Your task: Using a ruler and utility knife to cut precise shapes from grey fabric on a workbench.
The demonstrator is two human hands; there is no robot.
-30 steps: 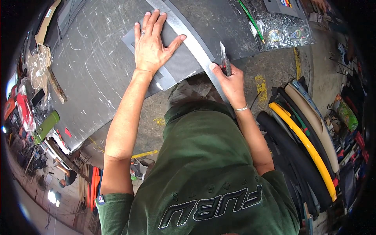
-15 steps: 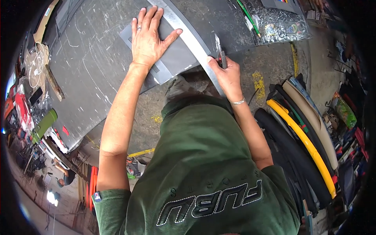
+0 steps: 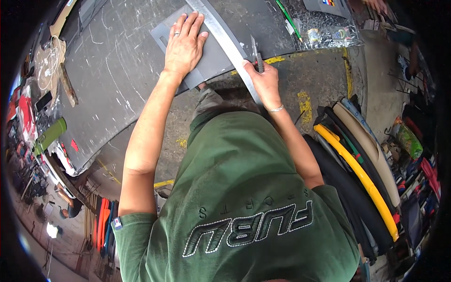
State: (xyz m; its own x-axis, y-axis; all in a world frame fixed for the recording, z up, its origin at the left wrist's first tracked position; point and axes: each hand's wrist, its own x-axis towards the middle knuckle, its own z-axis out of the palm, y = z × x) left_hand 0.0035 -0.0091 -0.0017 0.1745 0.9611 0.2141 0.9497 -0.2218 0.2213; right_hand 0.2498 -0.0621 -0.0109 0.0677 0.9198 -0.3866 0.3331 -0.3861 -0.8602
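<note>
My left hand (image 3: pixel 184 43) lies flat, fingers spread, on a grey sheet piece (image 3: pixel 206 51) and against a long metal ruler (image 3: pixel 224 42) that crosses it diagonally. My right hand (image 3: pixel 262 81) grips a utility knife (image 3: pixel 256 54) with its blade pointing up along the right edge of the ruler. Both rest on a large dark scratched worktable (image 3: pixel 117 70). The lower end of the ruler sits under my right hand.
A green pencil (image 3: pixel 283 11) and small plastic bags (image 3: pixel 324 35) lie at the table's far right. A green bottle (image 3: pixel 49 135) and cluttered tools sit at the left. Rolled black, yellow and beige material (image 3: pixel 361 174) is stacked on the floor at my right.
The view has shifted, so both hands sit higher in the picture. My right hand with the knife has stayed by the ruler's edge; my left hand still presses the sheet.
</note>
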